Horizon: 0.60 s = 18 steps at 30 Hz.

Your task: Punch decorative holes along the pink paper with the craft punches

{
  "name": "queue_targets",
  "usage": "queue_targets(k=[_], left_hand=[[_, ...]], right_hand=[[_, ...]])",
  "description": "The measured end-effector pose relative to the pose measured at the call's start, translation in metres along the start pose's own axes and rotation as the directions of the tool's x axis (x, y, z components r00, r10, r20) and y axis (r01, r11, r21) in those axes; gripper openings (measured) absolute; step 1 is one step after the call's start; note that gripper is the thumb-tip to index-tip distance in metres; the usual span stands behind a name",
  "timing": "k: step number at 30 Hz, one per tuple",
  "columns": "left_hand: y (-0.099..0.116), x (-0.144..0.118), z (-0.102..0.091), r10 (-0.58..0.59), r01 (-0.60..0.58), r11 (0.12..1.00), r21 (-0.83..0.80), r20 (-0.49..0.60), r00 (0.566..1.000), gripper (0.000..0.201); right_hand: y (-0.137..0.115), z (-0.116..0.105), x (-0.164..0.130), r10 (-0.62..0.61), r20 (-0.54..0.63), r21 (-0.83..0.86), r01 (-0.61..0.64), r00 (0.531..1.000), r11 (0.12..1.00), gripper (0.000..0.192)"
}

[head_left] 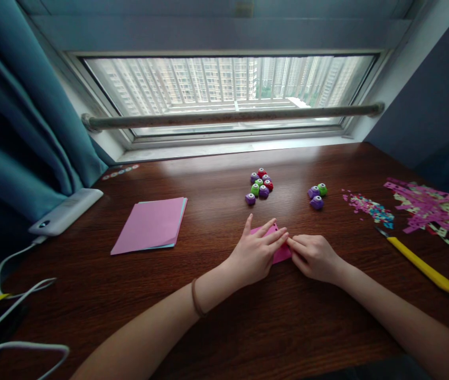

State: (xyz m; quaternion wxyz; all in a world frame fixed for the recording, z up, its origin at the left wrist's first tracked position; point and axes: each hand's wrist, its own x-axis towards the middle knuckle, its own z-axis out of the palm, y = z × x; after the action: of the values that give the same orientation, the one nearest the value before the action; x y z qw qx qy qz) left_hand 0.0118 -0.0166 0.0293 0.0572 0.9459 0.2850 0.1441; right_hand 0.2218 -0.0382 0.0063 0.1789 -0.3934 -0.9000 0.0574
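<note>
The small pink paper piece (272, 247) lies flat on the dark wooden table (216, 211), long axis running left-right. The left hand (256, 252) presses it down, fingers spread. The right hand (315, 257) pinches its right edge. Both hands touch it.

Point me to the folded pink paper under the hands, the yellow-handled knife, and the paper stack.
pink paper (279, 254), head view, bare edge between the hands.
yellow-handled knife (422, 265), head view, middle of the handle.
paper stack (149, 224), head view, centre of the top pink sheet.
</note>
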Motion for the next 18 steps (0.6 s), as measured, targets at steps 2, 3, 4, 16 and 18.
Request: queue_targets(k=[2, 3, 4, 16, 18], left_hand=[[0.0005, 0.0006, -0.0003, 0.0, 0.0, 1.0, 0.011, -0.007, 1.0, 0.049], [0.0007, 0.0009, -0.0006, 0.0, 0.0, 1.0, 0.015, -0.011, 1.0, 0.048], [0.001, 0.0012, -0.0008, 0.0, 0.001, 1.0, 0.016, -0.015, 1.0, 0.047], [0.0021, 0.0016, 0.001, 0.008, -0.007, 1.0, 0.011, -0.021, 1.0, 0.048], [0.0022, 0.0014, 0.0019, 0.007, -0.007, 1.0, 0.016, -0.018, 1.0, 0.048]], right_hand=[[0.0001, 0.0, 0.0003, 0.002, -0.002, -0.004, -0.002, 1.0, 1.0, 0.021], [0.0002, 0.0, 0.0004, 0.004, -0.004, -0.007, -0.004, 1.0, 1.0, 0.021], [0.0002, 0.0, 0.0005, 0.006, -0.007, -0.01, -0.006, 1.0, 1.0, 0.021], [-0.006, -0.003, 0.0017, 0.065, 0.047, -0.075, -0.061, 0.997, 0.995, 0.024], [-0.0075, -0.0046, 0.003, 0.082, 0.082, -0.088, -0.075, 0.993, 0.993, 0.024]])
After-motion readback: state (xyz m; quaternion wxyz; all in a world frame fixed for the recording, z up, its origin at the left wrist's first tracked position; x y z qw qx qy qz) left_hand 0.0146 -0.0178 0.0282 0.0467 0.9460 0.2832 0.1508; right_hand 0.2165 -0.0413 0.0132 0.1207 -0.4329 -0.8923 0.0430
